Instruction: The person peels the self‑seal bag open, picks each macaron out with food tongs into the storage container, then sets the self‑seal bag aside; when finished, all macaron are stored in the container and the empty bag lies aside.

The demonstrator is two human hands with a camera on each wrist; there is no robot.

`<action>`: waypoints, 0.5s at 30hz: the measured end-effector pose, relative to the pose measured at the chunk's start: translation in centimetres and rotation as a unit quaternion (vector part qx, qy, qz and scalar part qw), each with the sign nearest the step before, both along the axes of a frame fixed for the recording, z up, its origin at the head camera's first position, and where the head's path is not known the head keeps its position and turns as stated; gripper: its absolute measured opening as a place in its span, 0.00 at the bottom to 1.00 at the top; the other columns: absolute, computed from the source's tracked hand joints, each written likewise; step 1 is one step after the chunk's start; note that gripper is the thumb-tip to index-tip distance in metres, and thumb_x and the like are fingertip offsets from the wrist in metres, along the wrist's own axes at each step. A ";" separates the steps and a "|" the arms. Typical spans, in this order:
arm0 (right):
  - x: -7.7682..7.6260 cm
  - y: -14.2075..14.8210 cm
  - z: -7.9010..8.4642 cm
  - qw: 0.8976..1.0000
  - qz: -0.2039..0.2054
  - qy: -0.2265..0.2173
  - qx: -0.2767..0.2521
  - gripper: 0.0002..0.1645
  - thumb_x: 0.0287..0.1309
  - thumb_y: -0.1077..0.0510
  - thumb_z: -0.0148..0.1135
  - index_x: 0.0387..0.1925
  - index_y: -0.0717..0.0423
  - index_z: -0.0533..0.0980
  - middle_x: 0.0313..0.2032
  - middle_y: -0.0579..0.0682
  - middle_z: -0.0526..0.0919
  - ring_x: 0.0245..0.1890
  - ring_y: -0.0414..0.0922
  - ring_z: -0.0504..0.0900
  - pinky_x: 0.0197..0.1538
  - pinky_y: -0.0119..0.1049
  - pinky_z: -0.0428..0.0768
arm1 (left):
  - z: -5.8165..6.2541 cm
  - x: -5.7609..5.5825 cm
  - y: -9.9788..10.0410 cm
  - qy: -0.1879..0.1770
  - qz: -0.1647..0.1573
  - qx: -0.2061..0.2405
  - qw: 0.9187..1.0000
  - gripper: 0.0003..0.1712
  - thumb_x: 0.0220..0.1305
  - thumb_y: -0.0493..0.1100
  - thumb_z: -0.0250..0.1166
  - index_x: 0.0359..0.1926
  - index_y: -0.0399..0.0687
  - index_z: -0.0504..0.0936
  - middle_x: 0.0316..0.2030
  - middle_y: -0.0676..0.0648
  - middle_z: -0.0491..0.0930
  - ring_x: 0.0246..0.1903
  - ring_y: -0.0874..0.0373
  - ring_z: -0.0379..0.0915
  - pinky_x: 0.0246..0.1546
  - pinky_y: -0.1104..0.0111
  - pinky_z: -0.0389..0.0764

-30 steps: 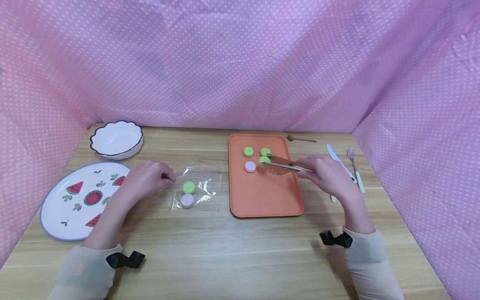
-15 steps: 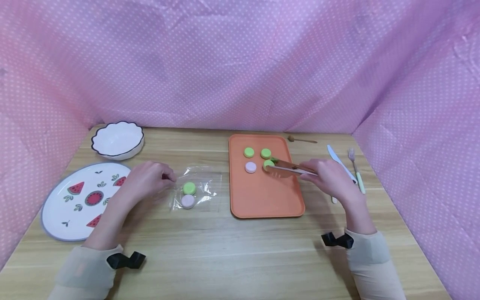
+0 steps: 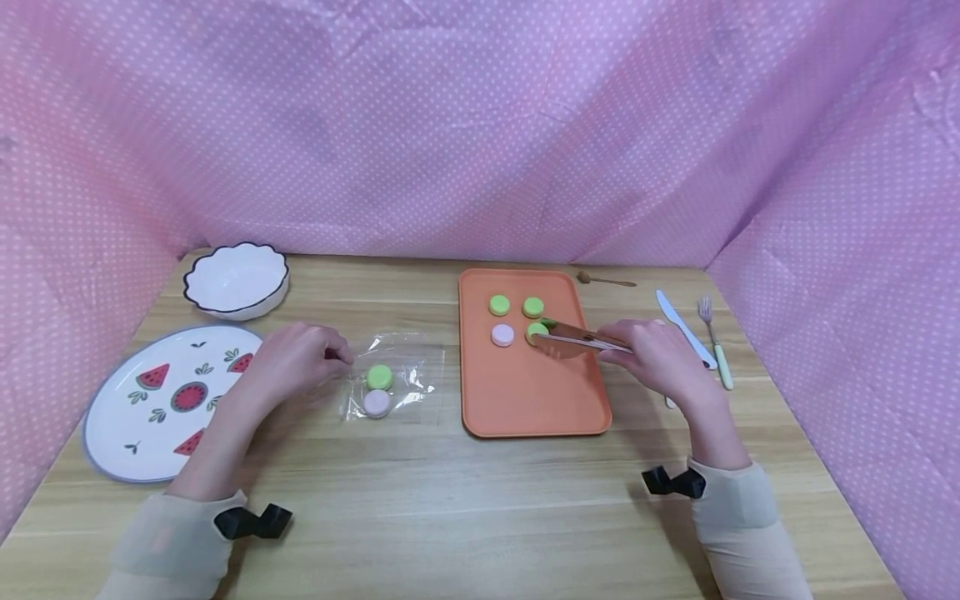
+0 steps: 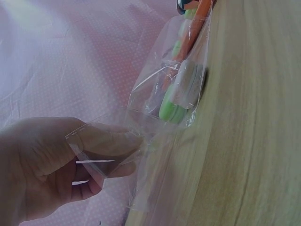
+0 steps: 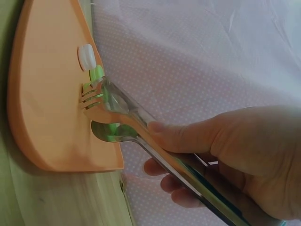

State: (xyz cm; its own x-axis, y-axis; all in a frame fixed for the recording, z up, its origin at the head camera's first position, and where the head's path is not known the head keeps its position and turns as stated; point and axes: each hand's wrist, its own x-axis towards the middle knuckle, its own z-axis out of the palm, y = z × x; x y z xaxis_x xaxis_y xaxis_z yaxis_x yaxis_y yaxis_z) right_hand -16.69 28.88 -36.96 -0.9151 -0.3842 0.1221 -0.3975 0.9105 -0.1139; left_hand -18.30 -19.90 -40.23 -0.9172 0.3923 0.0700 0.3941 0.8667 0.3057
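Observation:
My left hand [image 3: 296, 358] pinches the end of a clear plastic bag [image 4: 155, 89] lying on the table. Inside the bag are a green macaron [image 3: 380, 377] and a lilac macaron [image 3: 377, 403]. My right hand [image 3: 652, 354] grips metal serving tongs [image 5: 150, 141] with one fork-shaped tip. Those tips reach over the orange tray [image 3: 525, 404] to a green macaron [image 3: 535, 331]; whether they clamp it cannot be told. Two more green macarons, one at the back left [image 3: 499, 305] and one at the back right [image 3: 533, 307], and a lilac macaron [image 3: 502, 335] sit on the tray.
A plate with watermelon designs [image 3: 150, 417] lies under my left forearm's side, with a scalloped white bowl [image 3: 238, 279] behind it. Right of the tray are a small brown-tipped stick [image 3: 609, 281], a knife [image 3: 678, 321] and a fork [image 3: 714, 342]. Pink dotted cloth [image 3: 480, 125] encloses the table.
The tongs and the green macaron at their tips have shifted slightly right and toward me, away from the back green macaron. My left hand has stayed at the bag.

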 end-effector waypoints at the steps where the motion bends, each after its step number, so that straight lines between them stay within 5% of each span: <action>1: 0.0 0.0 0.0 1.000 -0.002 0.001 0.002 0.11 0.52 0.48 0.67 0.39 0.41 0.80 0.29 0.37 0.82 0.20 0.36 0.72 0.23 0.34 0.68 | 0.0 0.0 0.0 0.000 0.000 0.000 1.000 0.06 0.51 0.43 0.70 0.27 0.64 0.86 0.28 0.59 0.84 0.28 0.62 0.74 0.31 0.61 0.72; 15: 0.1 0.1 -0.1 1.000 0.010 0.004 -0.001 0.13 0.53 0.49 0.66 0.41 0.45 0.81 0.28 0.40 0.82 0.21 0.37 0.72 0.23 0.34 0.67 | 0.0 0.0 0.1 0.008 -0.001 0.000 1.000 0.06 0.50 0.43 0.70 0.25 0.65 0.86 0.27 0.60 0.83 0.26 0.62 0.71 0.29 0.64 0.69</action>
State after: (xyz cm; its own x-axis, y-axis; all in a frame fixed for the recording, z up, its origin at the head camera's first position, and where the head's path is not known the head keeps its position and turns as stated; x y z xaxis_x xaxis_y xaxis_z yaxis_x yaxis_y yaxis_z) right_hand -16.59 28.93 -37.02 -0.9062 -0.4025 0.1298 -0.4168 0.9019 -0.1136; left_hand -18.28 -19.81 -40.27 -0.9151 0.3941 0.0849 0.4007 0.8662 0.2985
